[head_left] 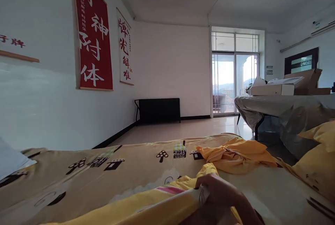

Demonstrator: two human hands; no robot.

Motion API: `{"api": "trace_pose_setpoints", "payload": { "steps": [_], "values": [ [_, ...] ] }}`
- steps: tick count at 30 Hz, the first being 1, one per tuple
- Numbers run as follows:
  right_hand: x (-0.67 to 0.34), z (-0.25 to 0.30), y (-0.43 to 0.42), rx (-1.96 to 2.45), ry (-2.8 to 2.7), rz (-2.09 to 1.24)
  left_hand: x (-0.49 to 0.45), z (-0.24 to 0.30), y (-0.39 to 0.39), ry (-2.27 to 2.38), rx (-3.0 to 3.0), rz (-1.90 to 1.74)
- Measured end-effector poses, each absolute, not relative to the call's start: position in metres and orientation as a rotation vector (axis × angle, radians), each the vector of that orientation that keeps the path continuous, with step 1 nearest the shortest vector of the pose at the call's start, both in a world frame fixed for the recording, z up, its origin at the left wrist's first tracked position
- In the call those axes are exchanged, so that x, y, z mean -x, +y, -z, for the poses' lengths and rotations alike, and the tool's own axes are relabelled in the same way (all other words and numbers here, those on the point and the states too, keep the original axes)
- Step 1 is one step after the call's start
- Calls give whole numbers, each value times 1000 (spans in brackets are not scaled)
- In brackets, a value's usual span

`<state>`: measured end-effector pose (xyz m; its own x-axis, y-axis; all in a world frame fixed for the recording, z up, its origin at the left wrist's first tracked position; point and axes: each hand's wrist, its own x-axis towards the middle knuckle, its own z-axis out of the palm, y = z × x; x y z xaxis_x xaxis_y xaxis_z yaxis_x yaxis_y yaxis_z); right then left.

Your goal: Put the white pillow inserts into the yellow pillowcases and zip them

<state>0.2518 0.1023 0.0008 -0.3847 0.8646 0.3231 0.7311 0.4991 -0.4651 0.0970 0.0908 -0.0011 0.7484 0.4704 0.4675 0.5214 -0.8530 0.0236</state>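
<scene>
Nearest my camera, I see the right hand (220,190) reach in from the lower right, its fingers clamped on the far end of a yellow cloth (146,207). That cloth stretches from the bottom edge, left of centre, up to the grip, with a pink stripe (171,190) along it and bunched folds beside the knuckles. My left hand is out of view, so I cannot tell how its fingers stand.

Under the cloth I have a beige sheet (146,169) printed with mushrooms and little houses. A white cloth (12,158) lies at its left edge; just beyond the hand, an orange cloth (235,153) lies crumpled on it. At the right edge I make out a puffy yellow bundle (319,165).

Farther off, a plastic-covered table (295,109) holds a pale box (274,89) and a brown carton (306,81). A red scroll (94,36) hangs on the left wall, a white scroll (125,48) past it. By the back wall stands a black panel (159,110), well left of the glass door (235,78).
</scene>
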Motion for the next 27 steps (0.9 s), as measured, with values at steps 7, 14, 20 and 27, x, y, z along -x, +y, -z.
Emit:
{"api": "trace_pose_setpoints", "payload": {
  "steps": [7,14,20,27],
  "values": [
    [-242,-12,92,1571,-2031,50,-98,37,70,-897,2945,773],
    [-228,-11,96,1762,-1983,121,-109,33,77,-1251,2925,536],
    [-238,13,127,1591,-1846,-86,-114,14,79,-1034,2799,-31],
    [-252,14,127,1275,-1789,-294,-105,25,112,-1332,3051,783]
  ]
}}
